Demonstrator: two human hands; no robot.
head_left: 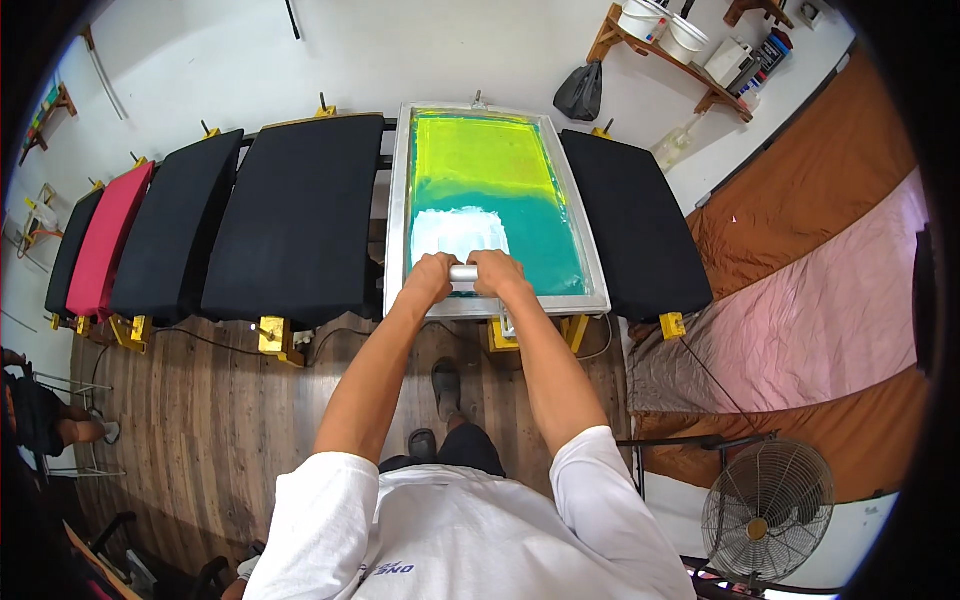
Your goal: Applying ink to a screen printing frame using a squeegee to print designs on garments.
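Observation:
A silver-framed printing screen [597, 270] lies in front of me, its mesh yellow-green [480, 150] toward the back and teal [545, 250] nearer me. A patch of white ink [455, 228] sits at the near left of the mesh. Both my left hand [432, 277] and my right hand [497, 273] are closed on a silver squeegee [463, 273] at the lower part of the screen, just over the white ink, one hand at each side of the bar's visible middle.
Black padded platens [285, 210] and a pink one [110, 235] stand on yellow supports [280, 340]. A wall shelf [670, 60] holds containers above a black bag [578, 92]. Brown and pink fabric [790, 320] and a fan [768, 510] are at right. A seated person [45, 415] is far left.

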